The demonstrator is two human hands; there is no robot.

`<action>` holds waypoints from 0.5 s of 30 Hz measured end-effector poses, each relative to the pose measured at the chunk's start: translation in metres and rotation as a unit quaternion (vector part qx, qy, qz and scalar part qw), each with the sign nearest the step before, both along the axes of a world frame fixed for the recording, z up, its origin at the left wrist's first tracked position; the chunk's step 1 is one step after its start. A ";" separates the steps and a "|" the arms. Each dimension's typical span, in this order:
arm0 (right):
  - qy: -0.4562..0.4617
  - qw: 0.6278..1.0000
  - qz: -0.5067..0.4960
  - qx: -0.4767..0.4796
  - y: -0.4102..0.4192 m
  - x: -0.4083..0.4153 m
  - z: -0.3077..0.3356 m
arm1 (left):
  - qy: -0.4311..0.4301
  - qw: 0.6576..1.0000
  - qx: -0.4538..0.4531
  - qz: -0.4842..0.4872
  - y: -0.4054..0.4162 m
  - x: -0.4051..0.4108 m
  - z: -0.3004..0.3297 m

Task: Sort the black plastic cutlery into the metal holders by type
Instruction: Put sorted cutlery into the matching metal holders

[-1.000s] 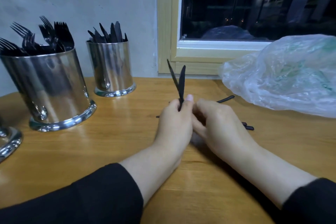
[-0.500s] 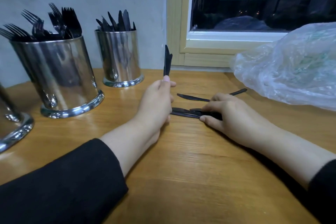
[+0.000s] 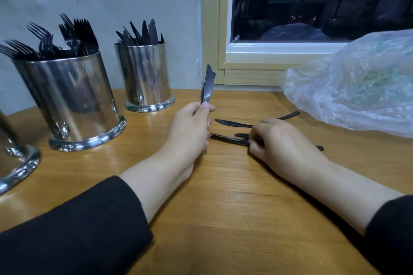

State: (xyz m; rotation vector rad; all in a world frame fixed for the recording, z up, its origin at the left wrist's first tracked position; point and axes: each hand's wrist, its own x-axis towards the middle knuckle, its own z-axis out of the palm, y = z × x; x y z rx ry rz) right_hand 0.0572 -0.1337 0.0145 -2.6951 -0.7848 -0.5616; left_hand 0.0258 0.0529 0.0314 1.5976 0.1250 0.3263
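Knives (image 3: 207,87) now upright, left-hand (image 3: 190,131) grip.

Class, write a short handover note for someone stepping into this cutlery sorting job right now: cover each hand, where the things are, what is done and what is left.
Left hand: holds black plastic knives upright, blades up.
Right hand: fingers curled on loose black knives lying on the wooden table.
Holders: the big shiny metal holder has forks; the smaller metal holder behind it has knives. A third holder is at the left edge, contents unseen.
Done: many forks and knives sorted.
Left: put the held knives in the knife holder, then gather the table's few. A clear plastic bag lies right.
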 end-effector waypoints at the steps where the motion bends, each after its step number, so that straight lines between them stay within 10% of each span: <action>1: -0.002 1.000 -0.006 0.007 0.000 0.001 0.000 | -0.003 1.000 -0.003 -0.001 0.000 0.001 0.000; 15: 0.154 0.896 0.026 0.416 0.016 -0.016 0.014 | -0.006 0.996 -0.082 -0.036 -0.014 0.002 -0.010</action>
